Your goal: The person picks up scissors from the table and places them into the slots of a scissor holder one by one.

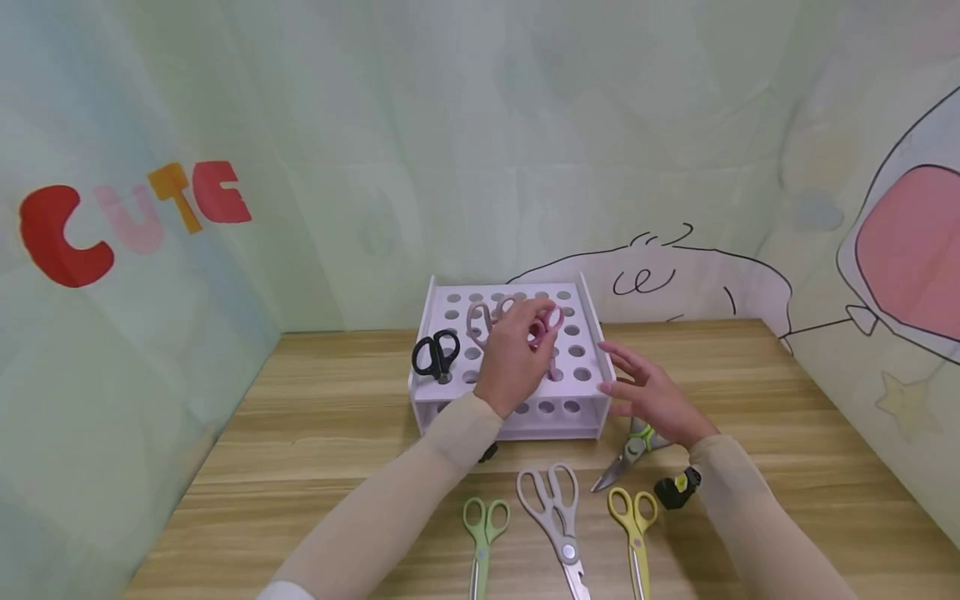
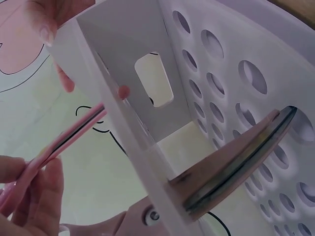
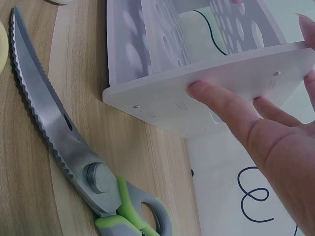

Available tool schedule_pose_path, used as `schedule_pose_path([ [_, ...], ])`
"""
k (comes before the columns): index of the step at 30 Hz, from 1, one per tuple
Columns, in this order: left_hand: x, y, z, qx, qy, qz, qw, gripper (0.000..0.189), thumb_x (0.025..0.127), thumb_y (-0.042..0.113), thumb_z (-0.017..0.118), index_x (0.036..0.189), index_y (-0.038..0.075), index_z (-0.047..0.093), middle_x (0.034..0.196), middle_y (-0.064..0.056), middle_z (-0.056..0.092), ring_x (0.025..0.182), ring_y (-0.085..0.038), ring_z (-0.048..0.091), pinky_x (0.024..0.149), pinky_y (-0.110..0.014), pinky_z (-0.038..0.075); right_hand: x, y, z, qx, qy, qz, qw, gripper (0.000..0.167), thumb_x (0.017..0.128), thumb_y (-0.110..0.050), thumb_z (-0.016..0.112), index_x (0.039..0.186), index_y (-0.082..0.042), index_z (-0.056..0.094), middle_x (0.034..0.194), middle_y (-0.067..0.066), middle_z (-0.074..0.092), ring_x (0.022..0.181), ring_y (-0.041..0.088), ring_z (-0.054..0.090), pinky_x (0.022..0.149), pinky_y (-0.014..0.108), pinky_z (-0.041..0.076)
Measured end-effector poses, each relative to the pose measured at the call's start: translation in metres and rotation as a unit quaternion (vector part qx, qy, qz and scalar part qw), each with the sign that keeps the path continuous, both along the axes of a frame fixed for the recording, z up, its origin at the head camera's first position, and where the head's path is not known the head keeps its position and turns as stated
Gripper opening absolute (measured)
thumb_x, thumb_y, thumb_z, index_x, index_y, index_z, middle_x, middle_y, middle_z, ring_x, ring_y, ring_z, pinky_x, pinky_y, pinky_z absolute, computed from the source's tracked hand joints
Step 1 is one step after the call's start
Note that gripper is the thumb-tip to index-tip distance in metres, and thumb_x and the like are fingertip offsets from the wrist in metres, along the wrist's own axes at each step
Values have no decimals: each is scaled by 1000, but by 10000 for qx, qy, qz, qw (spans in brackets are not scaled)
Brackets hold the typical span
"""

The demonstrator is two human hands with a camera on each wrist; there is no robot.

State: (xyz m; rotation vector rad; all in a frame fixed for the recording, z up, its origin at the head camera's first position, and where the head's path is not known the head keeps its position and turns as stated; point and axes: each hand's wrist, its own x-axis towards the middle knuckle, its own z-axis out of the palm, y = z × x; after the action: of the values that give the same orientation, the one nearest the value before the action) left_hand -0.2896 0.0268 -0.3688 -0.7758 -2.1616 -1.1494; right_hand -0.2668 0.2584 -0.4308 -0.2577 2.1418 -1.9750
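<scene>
A white rack [image 1: 525, 388] with rows of round holes stands on the table near the back. My left hand [image 1: 516, 354] is above it and pinches pink scissors [image 2: 74, 133] by their handles. Their blades point down, with the tip at a hole in the top board. Dusty-pink scissors [image 2: 226, 172] stand in the rack just left of that hand, blades through the board. Farther left, black-handled scissors [image 1: 436, 358] stand in a front hole. My right hand [image 1: 658, 402] presses spread, nearly straight fingertips against the rack's right side wall [image 3: 167, 103].
Green scissors [image 1: 484, 537], grey kitchen scissors [image 1: 558, 517] and yellow scissors [image 1: 636, 525] lie in front of the rack. Shears with green and grey handles [image 3: 98, 182] lie beneath the right hand, close to the rack's right front corner. A printed curtain [image 1: 360, 208] hangs behind the table.
</scene>
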Motion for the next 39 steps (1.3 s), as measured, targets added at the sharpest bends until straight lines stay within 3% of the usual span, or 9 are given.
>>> schedule_pose_path([
  [9, -4, 4, -6, -706, -105, 28, 9974, 27, 92, 6, 69, 119, 6, 64, 91, -6, 59, 76, -13, 57, 64, -19, 48, 0, 0, 1, 158, 34, 50, 9999, 71, 96, -16, 66, 157, -23, 29, 164, 13, 12, 138, 45, 32, 91, 45, 54],
  [16, -4, 8, -12, -1106, -223, 29, 9936, 31, 93, 9, 69, 124, 7, 63, 94, -4, 61, 79, -12, 56, 67, -18, 49, 1, 2, 1, 188, 36, 44, 9998, 71, 96, -16, 65, 157, -23, 29, 164, 13, 12, 135, 45, 37, 91, 45, 54],
  [23, -6, 10, -20, -1206, 36, -20, 9927, 30, 91, 10, 71, 120, 6, 64, 91, -4, 62, 76, -11, 56, 66, -20, 49, 2, 2, 0, 231, 28, 17, 9997, 69, 97, -19, 65, 156, -23, 30, 164, 13, 13, 137, 45, 35, 91, 45, 54],
  [32, -4, 10, -25, -1377, -222, 25, 9902, 29, 92, 11, 71, 121, 9, 65, 89, -3, 61, 76, -13, 56, 64, -22, 48, 3, 1, 2, 204, 41, 4, 9998, 68, 97, -18, 65, 156, -23, 30, 163, 13, 15, 136, 45, 36, 91, 46, 54],
  [39, -2, 9, -28, -1590, -257, -156, 9868, 27, 93, 8, 69, 120, 9, 64, 103, -5, 64, 84, -13, 59, 72, -21, 52, 2, 1, 3, 211, 70, 51, 9997, 70, 97, -17, 65, 157, -21, 29, 163, 14, 14, 137, 45, 34, 91, 46, 54],
])
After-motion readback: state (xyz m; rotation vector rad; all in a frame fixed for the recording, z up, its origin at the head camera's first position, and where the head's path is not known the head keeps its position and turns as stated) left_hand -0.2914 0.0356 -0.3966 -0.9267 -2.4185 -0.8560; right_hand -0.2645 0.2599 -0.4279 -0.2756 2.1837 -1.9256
